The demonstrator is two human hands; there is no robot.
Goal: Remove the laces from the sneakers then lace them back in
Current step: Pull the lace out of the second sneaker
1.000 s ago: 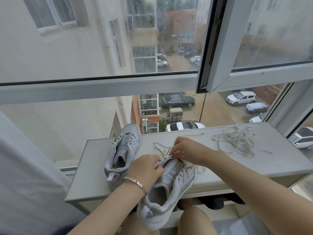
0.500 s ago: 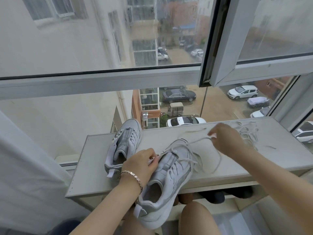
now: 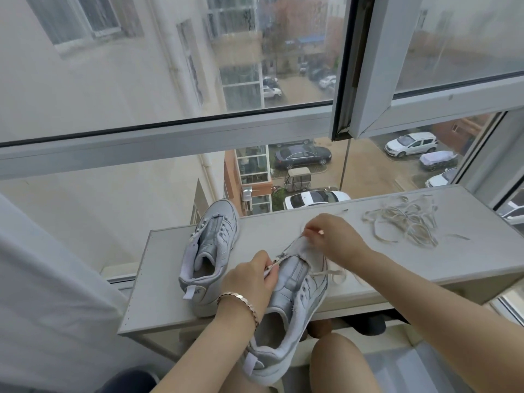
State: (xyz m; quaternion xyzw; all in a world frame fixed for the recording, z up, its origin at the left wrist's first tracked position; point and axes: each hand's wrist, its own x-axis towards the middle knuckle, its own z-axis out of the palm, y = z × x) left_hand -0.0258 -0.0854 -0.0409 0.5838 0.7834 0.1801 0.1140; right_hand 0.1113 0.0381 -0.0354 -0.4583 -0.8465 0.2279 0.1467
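Bench (image 3: 158, 293) under the window.

Far left: first sneaker (image 3: 209, 251), standing on the bench, toe away, heel toward the person. No lace seen in its eyelets.

Next: left hand (image 3: 249, 282), bracelet (image 3: 241, 300) at the wrist. Thumb and fingers pinch one lace end at the left row of eyelets.

Centre: second sneaker (image 3: 295, 293), just right of the first. It lies toe away and a little rightward, heel overhanging the near bench edge above the knees. Both hands are on it, the left midway along the tongue, the right further out toward the toe.

Right hand (image 3: 331, 239): fingertips pinched together at the toe end of the lacing, apparently on the lace (image 3: 334, 275). The grip point is too small to be sure. The slack falls off the sneaker's right side onto the bench.

Far right: loose heap of lace (image 3: 405, 222), well apart from both hands, nearer the right.

Count: two sneakers, two hands, one lace in work, one heap (one lace or more, cannot tell).

Judgement: the next pull runs along the sneaker's length, away from the person.
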